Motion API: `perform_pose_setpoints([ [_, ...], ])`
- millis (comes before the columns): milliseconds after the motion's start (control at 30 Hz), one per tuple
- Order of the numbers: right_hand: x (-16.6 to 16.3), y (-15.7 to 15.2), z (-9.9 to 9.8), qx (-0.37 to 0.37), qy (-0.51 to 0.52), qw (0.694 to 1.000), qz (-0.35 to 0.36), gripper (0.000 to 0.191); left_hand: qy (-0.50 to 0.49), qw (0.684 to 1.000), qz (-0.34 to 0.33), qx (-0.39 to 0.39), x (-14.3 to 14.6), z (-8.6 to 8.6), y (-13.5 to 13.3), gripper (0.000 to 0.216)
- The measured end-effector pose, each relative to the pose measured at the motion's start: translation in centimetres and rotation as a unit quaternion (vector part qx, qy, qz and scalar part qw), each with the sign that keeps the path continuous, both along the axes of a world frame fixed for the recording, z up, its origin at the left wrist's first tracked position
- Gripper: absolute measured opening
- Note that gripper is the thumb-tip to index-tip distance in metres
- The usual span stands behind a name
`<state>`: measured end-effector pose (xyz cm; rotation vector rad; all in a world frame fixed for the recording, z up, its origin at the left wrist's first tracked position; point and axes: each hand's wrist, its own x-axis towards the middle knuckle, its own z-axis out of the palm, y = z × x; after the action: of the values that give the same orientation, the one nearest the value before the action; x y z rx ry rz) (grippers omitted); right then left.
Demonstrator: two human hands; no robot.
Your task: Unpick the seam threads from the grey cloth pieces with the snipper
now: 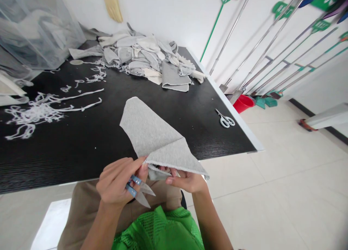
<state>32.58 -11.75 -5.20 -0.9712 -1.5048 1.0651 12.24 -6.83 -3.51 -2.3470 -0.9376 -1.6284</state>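
Left hand: the left hand (119,183) is curled around a pair of blue-handled thread snips (140,190), blades pointing down and away from the cloth, while its thumb and forefinger pinch the near edge of the cloth.
Right hand: the right hand (187,181) grips the same edge from underneath, fingers closed on it.
Cloth in hand: a grey cloth piece (152,134), folded into a rough triangle, is held up over the near edge of the table (81,145), with its far corner lying on the black top.
Done so far, by my reading: white trimmings (35,114) lie in loose tangles on the left of the table, so a fair amount of cutting looks finished.
Left to do, by my reading: this piece's frayed white edge is not yet cut, and a heap of grey and white pieces (152,59) sits at the far end; I cannot tell which are trimmed.
Also on the table: white-handled scissors (225,119) lie untouched near the right edge.
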Motion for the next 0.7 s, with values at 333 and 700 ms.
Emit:
perform_pose_setpoints([
  [333,0.5,-0.7,0.8,0.029,-0.083,0.996,-0.013,0.018,-0.002,1.0,-0.008,0.023,-0.2,0.1,0.2,0.016],
  [700,0.3,-1.7,0.2,-0.012,-0.04,0.994,-0.1,0.031,0.008,0.998,0.016,0.054,-0.5,0.4,0.3,0.018],
])
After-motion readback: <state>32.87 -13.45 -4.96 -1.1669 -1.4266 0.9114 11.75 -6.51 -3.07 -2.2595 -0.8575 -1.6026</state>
